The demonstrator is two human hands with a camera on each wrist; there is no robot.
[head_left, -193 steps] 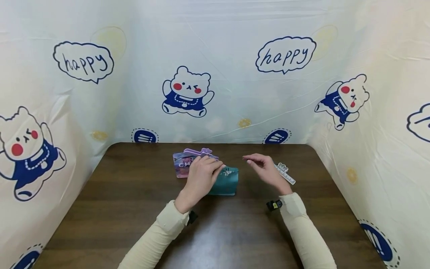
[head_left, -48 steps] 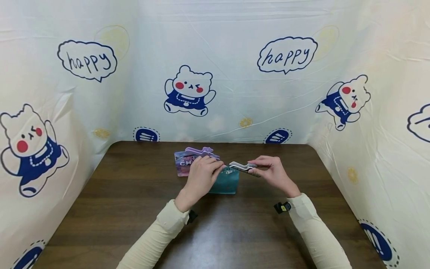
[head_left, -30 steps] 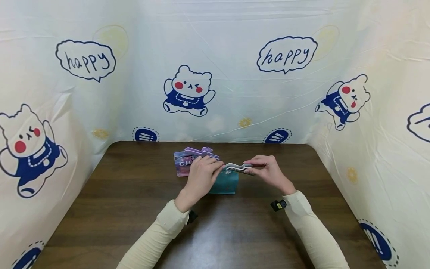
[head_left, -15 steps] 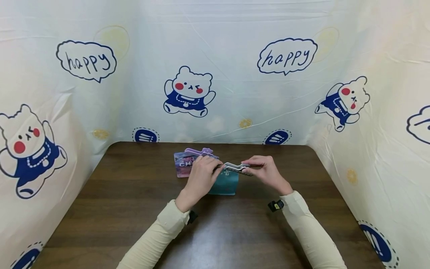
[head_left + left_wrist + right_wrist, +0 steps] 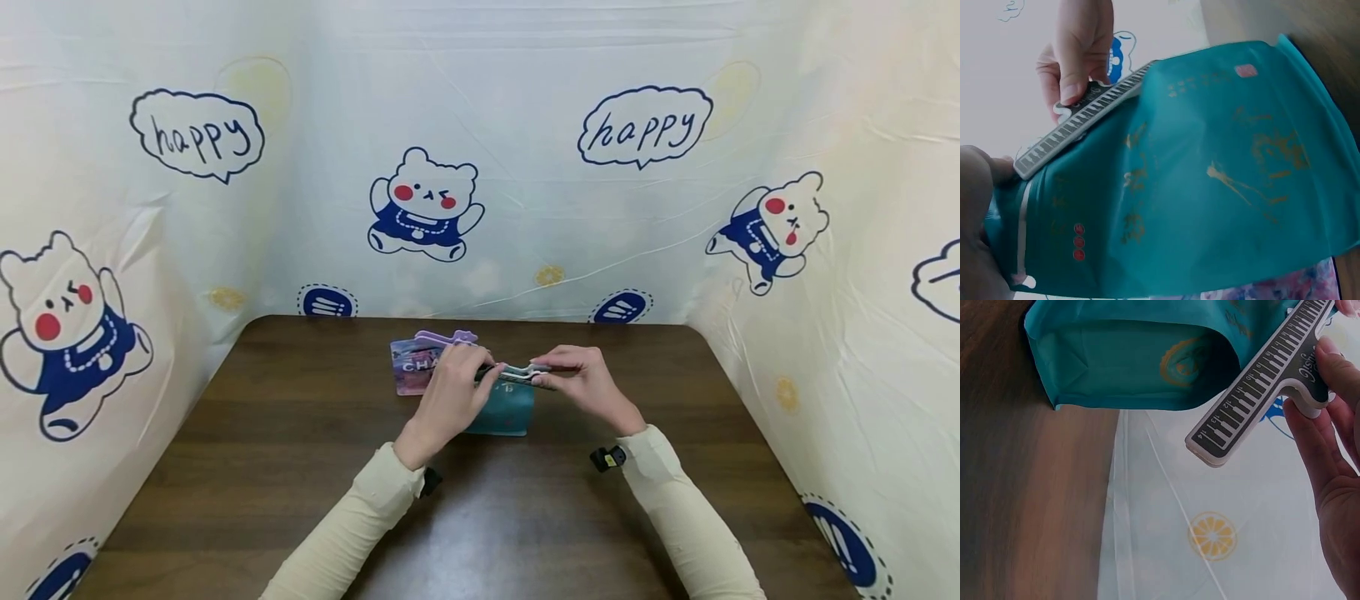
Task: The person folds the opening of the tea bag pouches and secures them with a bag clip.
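Observation:
My left hand [image 5: 453, 396] pinches the top corner of a teal pouch [image 5: 1210, 187], which stands on the table. In my right hand [image 5: 588, 383] is a flat bag clip [image 5: 1257, 381] printed with piano keys and ruler numbers, pinched by its handle between thumb and fingers. The clip lies along the pouch's upper edge in the left wrist view, one end close to my left fingers. How deep the pouch edge sits between the clip's two halves cannot be seen. Behind my left hand, partly covered by it, is a purple-pink printed pouch [image 5: 408, 367].
A purple clip [image 5: 446, 337] sits along the top of the printed pouch. Both pouches are near the back of the brown wooden table [image 5: 375, 517]. A pale curtain [image 5: 510, 100] with cartoon bears surrounds the table's back and sides.
Earlier the piano-key clip lay on the table by my right hand. It has since been picked up and moved left onto the teal pouch's top edge. My left hand has barely moved.

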